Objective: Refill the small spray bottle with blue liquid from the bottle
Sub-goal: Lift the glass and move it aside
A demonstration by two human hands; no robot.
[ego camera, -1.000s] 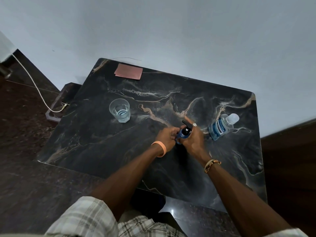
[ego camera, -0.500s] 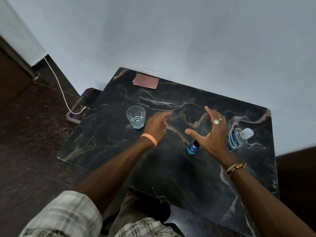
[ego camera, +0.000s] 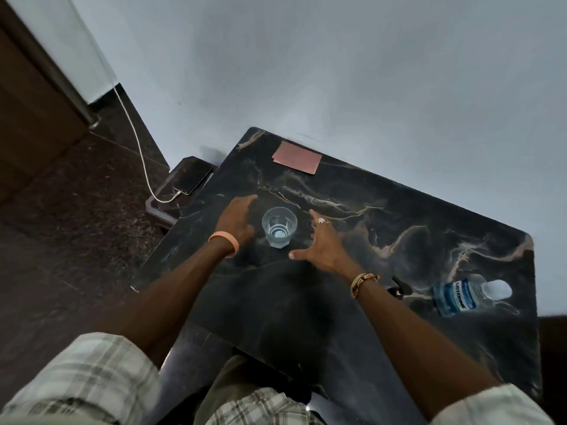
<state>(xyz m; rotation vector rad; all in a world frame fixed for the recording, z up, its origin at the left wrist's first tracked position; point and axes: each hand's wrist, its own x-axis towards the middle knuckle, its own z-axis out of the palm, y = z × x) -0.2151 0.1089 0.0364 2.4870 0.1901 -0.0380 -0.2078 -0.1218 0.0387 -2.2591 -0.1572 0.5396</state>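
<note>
Centre of frame, on the dark marbled table (ego camera: 399,228): left hand (ego camera: 236,219) and right hand (ego camera: 322,246), both spread and empty, had quit the small black-topped spray bottle (ego camera: 400,288), half hidden lower right near the clear blue-labelled plastic bottle (ego camera: 451,300), to flank the clear drinking glass (ego camera: 279,227) untouched, so refilling was seemingly finished.

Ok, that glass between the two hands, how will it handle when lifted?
The glass looks smooth-walled and clear, so probably slippery and breakable against the hard table. It holds only a shallow pool of liquid, so likely light, with little slosh. Standing upright, it seems unlikely to roll.
</note>
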